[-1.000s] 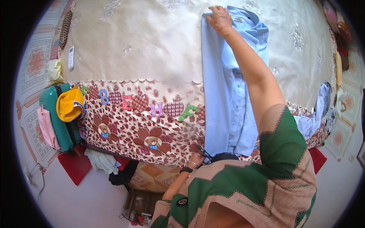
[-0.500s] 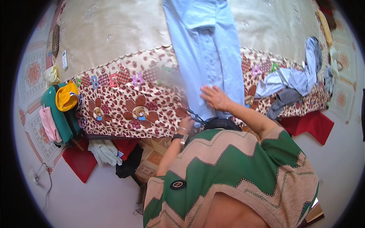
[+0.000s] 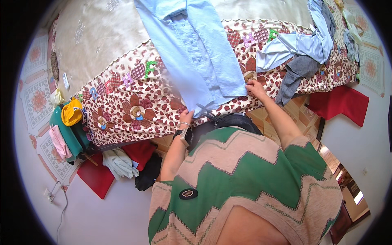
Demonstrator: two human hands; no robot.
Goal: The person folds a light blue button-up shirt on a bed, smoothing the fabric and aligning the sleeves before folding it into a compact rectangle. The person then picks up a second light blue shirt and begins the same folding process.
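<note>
A light blue button-front shirt (image 3: 192,45) lies lengthwise over the edge of the bed, its sides folded inward and its lower end toward me. My left hand (image 3: 186,118) pinches the shirt's near left corner. At the near right corner, my right hand (image 3: 255,88) grips the cloth between thumb and fingers. A bracelet and a dark watch with a metal case (image 3: 185,136) are on my left wrist. The dark drawstring at my waist touches the shirt's near edge. A blurry patch covers part of the shirt's left side.
Light blue and grey garments (image 3: 302,53) lie crumpled on the bed's right side. At left stands a green suitcase (image 3: 67,143) bearing a yellow cap (image 3: 72,113) and a pink cloth (image 3: 59,141). Pale clothing (image 3: 118,164) hangs over a red cover below the patterned bedspread (image 3: 130,126).
My right hand has gone from lying on the shirt to gripping its near right corner. My left hand now holds the near left corner. The whole view has shifted and tilted.
</note>
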